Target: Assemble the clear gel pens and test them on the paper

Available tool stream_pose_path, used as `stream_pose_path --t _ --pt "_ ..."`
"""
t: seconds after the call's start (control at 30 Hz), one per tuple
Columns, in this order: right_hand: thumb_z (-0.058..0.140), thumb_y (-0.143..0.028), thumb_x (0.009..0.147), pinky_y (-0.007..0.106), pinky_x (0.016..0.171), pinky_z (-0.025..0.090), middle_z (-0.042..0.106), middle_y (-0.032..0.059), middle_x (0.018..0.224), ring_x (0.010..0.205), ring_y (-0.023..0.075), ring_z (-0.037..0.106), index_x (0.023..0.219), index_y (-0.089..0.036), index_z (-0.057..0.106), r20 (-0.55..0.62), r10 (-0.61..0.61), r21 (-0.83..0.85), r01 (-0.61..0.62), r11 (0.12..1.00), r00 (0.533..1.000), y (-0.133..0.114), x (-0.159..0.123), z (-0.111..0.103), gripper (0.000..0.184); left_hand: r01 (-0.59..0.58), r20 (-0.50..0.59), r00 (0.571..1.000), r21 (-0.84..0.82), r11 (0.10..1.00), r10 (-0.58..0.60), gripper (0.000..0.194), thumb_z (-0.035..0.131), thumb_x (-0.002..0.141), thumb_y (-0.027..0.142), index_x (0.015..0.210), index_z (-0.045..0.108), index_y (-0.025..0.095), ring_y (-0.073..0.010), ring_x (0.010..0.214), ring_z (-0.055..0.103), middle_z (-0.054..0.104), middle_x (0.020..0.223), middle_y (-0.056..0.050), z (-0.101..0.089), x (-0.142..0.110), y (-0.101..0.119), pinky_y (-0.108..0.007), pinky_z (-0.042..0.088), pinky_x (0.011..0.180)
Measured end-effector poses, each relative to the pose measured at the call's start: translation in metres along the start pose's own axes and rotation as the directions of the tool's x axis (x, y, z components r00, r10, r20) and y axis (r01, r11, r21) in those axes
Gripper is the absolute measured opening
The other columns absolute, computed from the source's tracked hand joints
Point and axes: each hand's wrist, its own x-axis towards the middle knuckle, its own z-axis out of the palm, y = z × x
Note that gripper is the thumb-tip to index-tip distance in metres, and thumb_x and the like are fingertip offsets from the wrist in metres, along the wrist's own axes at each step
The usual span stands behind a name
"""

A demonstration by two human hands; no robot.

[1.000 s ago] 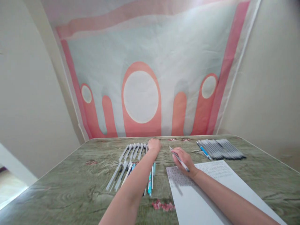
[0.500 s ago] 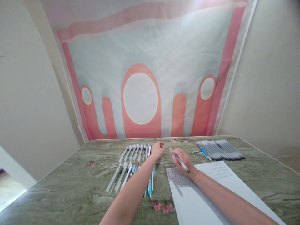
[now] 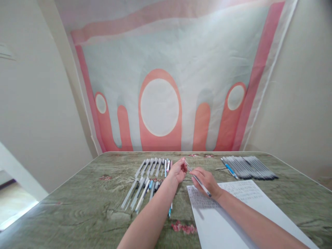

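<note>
My right hand [image 3: 206, 182] grips a slim, clear-barrelled pen [image 3: 201, 184], its dark end pointing down to the right over the sheet of paper [image 3: 233, 214]. The fingers of my left hand [image 3: 180, 169] are pinched together at the pen's upper front end; what they hold there is too small to make out. Rows of pens and clear caps [image 3: 141, 193] lie to the left of my left forearm, which partly covers them. Handwriting fills the top part of the paper.
At the back right a batch of grey pens [image 3: 249, 167] lies side by side, with a blue pen [image 3: 230, 170] at its left edge. Everything rests on a wood-patterned table [image 3: 85, 204] with printed pink flowers. A pink-and-white cloth [image 3: 192, 69] hangs behind.
My left hand has closed in on the front end of the pen and its fingers meet there now. The right hand keeps hold of the pen. The view has shifted slightly.
</note>
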Motion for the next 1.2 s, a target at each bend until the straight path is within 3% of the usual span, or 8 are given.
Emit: stream_pose_path --t 0.2,0.5,0.73,1.2 --pt "0.045 -0.016 0.078 0.030 0.071 0.048 0.057 0.0082 0.090 0.082 0.0167 0.056 0.102 -0.019 0.053 -0.015 0.047 -0.018 -0.047 0.999 0.999 0.000 0.001 -0.002 0.026 0.051 -0.017 0.998 -0.084 0.995 -0.052 0.010 0.058 0.075 0.015 0.085 0.060 0.014 -0.0043 0.043 0.048 0.053 0.052 0.002 0.005 -0.006 -0.002 -0.015 0.039 0.046" --pt "0.042 -0.017 0.080 0.032 0.072 0.048 0.058 0.0083 0.089 0.082 0.0177 0.056 0.102 -0.018 0.047 -0.035 0.057 -0.037 -0.058 0.998 0.998 0.007 -0.003 0.004 0.023 -0.074 0.013 0.997 0.055 0.996 0.073 0.018 0.062 0.071 0.022 0.086 0.060 0.014 -0.0063 0.050 0.052 0.058 0.058 0.000 0.013 -0.015 -0.013 -0.016 0.040 0.049" --pt "0.042 -0.014 0.080 0.032 0.072 0.049 0.058 0.0087 0.090 0.086 0.0179 0.057 0.100 -0.019 0.046 -0.071 -0.004 -0.091 -0.002 0.996 0.997 0.015 -0.005 0.010 0.021 -0.086 0.055 0.995 0.064 0.994 0.082 0.021 0.052 0.077 0.024 0.096 0.057 0.015 -0.0086 0.058 0.057 0.062 0.071 -0.003 0.014 -0.018 -0.017 -0.018 0.042 0.054" --pt "0.043 -0.012 0.080 0.033 0.071 0.050 0.058 0.0088 0.089 0.086 0.0181 0.058 0.098 -0.020 0.047 -0.086 -0.021 -0.060 0.016 0.998 0.996 0.015 -0.006 0.010 0.020 -0.155 0.078 0.986 0.075 0.985 0.150 0.027 0.060 0.071 0.025 0.096 0.057 0.014 -0.0089 0.058 0.056 0.061 0.071 -0.003 0.014 -0.020 -0.024 -0.019 0.042 0.055"
